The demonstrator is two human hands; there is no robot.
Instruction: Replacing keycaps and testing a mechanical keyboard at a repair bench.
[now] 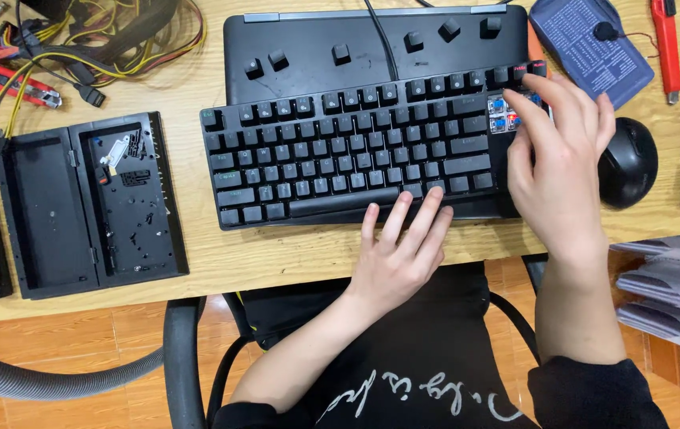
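Black keyboard [340, 151] under both hands

The black mechanical keyboard [356, 155] lies flat, its front edge under the left hand's fingertips [403, 208]. Beneath the right hand's fingers [550, 111], several keycaps are off, baring what look like blue switches [503, 114].

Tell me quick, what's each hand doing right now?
Left hand: open, fingers flat on the front edge of the black keyboard, holding nothing.
Right hand: open, fingertips at the keyboard's right-end keys; nothing visibly held.
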